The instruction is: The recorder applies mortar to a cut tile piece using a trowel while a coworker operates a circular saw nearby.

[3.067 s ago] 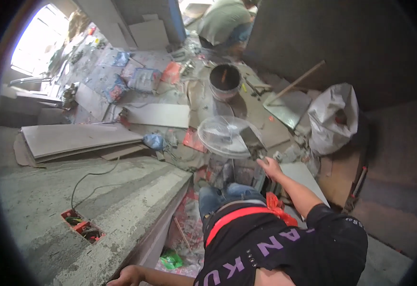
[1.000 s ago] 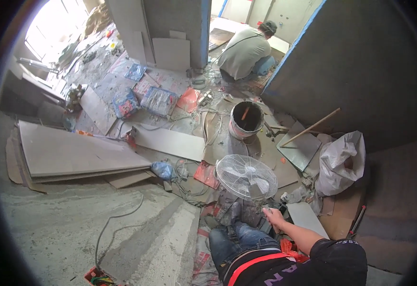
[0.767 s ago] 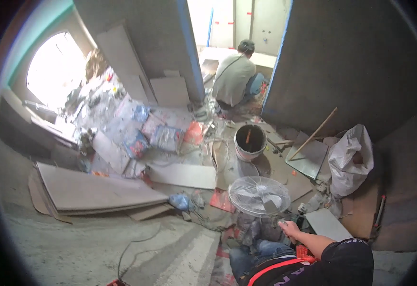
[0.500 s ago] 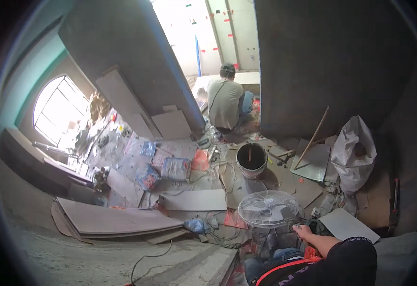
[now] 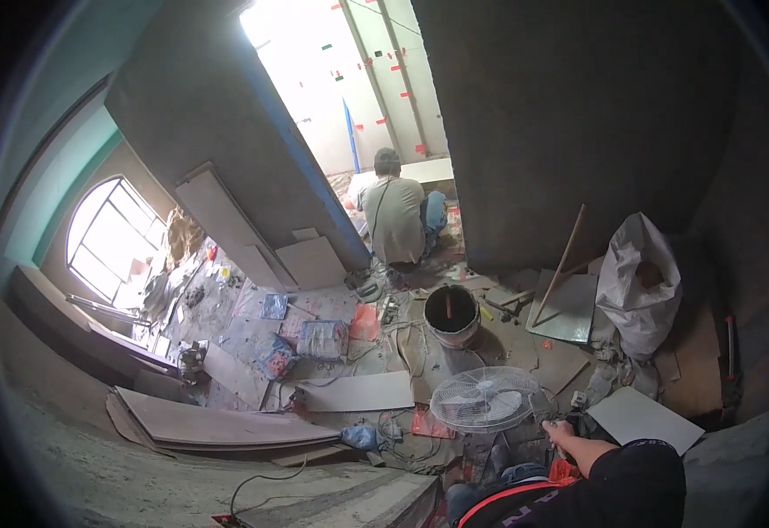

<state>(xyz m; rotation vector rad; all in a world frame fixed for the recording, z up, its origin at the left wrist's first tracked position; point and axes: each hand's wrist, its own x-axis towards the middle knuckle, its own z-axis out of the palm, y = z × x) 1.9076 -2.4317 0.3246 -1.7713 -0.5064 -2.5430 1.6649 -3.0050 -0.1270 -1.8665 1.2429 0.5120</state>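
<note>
My right hand (image 5: 560, 430) reaches forward at the lower right, just beyond the round white fan (image 5: 483, 400). Its fingers are curled closed, and what they hold, if anything, is too small to make out. Past the fan stands a bucket (image 5: 452, 315) with a stick in it. A pale flat board (image 5: 646, 419) lies to the right of the hand. I cannot see my left hand.
Another person (image 5: 395, 211) squats in the bright doorway with their back to me. Stacked boards (image 5: 226, 419) lie on the left, above a concrete ledge (image 5: 340, 493). At the right, a white sack (image 5: 638, 290) stands near a wooden stick (image 5: 560, 264). Cables (image 5: 391, 431) trail across the littered floor.
The view has tilted and shifted a little, so the doorway and the squatting person appear lower and further left. My right hand stays beside the fan, its fingers still curled.
</note>
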